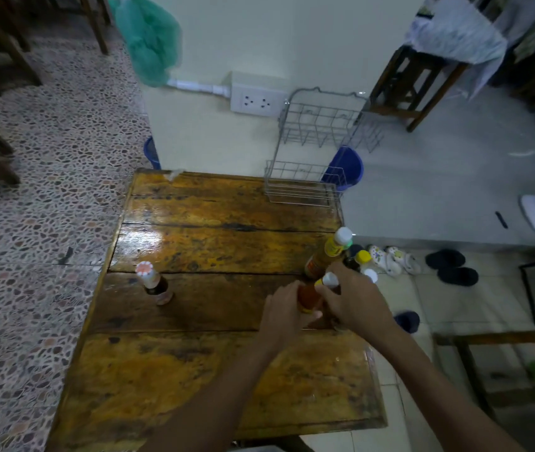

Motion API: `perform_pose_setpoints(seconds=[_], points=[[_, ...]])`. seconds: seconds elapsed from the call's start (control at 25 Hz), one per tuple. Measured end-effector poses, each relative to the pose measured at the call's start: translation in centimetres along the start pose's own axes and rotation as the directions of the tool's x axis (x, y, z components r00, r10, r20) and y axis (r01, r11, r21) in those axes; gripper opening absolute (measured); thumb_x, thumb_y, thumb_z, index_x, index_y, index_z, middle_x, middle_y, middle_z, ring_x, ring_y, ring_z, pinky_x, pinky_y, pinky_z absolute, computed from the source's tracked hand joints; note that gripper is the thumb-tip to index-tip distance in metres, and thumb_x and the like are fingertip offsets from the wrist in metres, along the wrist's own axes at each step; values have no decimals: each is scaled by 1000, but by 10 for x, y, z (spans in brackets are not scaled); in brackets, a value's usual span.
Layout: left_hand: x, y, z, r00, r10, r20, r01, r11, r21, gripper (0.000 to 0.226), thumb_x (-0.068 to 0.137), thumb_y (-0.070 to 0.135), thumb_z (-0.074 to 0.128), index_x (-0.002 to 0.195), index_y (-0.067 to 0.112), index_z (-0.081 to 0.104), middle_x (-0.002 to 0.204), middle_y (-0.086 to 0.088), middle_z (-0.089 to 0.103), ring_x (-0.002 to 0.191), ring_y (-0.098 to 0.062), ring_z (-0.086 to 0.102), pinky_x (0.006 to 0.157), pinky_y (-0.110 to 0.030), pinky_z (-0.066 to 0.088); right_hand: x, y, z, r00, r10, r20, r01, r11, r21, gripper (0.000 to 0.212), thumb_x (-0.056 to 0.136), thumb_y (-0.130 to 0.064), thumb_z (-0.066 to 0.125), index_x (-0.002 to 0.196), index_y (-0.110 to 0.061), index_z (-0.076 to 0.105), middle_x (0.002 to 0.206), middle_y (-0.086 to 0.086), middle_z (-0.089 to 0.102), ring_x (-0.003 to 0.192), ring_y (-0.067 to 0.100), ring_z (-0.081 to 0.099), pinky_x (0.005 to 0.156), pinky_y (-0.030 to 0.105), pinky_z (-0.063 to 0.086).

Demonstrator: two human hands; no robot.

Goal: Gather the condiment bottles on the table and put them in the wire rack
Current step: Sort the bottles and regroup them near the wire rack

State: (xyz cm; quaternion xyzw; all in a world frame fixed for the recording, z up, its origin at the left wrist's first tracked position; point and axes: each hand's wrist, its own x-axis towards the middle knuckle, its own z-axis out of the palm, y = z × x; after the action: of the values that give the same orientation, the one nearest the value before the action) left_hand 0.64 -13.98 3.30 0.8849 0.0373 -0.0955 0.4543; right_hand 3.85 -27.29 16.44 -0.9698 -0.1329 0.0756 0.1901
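Left grip (284, 313): closed around orange bottle (307, 296), near bench's right edge.
Right grip (352, 300): wrapped over the same bottle's top.
Yellow-labelled bottle (326, 256): just behind; writing unreadable.
Wire rack (305, 187): far right corner, empty.
Pink-capped bottle (153, 283): left, well apart.

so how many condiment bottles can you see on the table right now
5, maybe more behind the hands: pink-capped bottle alone at left; orange bottle between both hands; tall white-capped bottle, yellow-capped bottle and white cap at the right edge.
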Motion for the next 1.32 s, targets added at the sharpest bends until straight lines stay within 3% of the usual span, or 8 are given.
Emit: perform_pose_setpoints(seconds=[0.12,0.24,0.4,0.56,0.8,1.08,1.2,1.32], points=[[28,20,18,998,41,46,-38,997,-62,56,86,39,79,134,28,53,129,4,65,120,-21,60,98,-46,52,16,31,-23,998,-55,-13,53,992,-118,15,87,-33,66,90,-25,54,79,-3,58,71,18,54,57,33,42],[45,26,36,999,48,10,-48,998,-27,55,90,41,76,137,28,53,130,4,67,120,-20,62,97,-43,54,28,54,-30,987,-160,23,159,933,-323,16,85,-31,68,96,-24,59,81,0,60,77,22,56,56,30,36],[52,21,54,1000,-6,-27,4,998,-59,54,92,43,74,139,28,53,130,6,67,120,-18,62,96,-41,55,43,69,-26,963,-267,27,254,875,-411,21,77,-24,76,92,-21,63,75,4,63,71,26,55,52,28,31],[56,13,58,999,-42,-29,38,990,-137,47,94,39,72,137,33,53,129,8,69,117,-18,65,94,-42,55,55,74,-21,946,-318,59,310,840,-446,21,80,-26,71,98,-19,62,79,7,64,72,26,57,51,27,28],[63,7,63,996,-91,26,94,981,-169,47,95,29,72,139,33,55,137,6,64,126,-17,59,99,-30,46,65,80,-11,943,-304,137,334,838,-431,18,91,-35,62,103,-21,62,88,3,64,83,19,56,60,27,35],[66,-2,68,988,-142,60,151,974,-168,52,96,29,71,143,35,51,140,9,61,130,-13,56,108,-37,47,70,83,1,945,-270,184,321,869,-377,18,92,-36,60,105,-22,62,92,2,66,86,19,58,70,31,54],[68,-5,66,984,-149,100,164,972,-169,53,96,31,70,144,39,49,140,12,62,131,-13,57,109,-43,49,69,78,3,948,-249,200,310,867,-390,17,91,-33,62,103,-22,63,89,3,68,82,21,60,68,34,56],[65,-7,61,979,-156,134,176,973,-152,63,95,29,71,150,38,41,149,9,54,138,-17,51,113,-44,45,62,71,-4,961,-217,171,271,864,-425,30,89,-33,64,117,-22,58,90,5,67,83,22,60,66,35,55]])
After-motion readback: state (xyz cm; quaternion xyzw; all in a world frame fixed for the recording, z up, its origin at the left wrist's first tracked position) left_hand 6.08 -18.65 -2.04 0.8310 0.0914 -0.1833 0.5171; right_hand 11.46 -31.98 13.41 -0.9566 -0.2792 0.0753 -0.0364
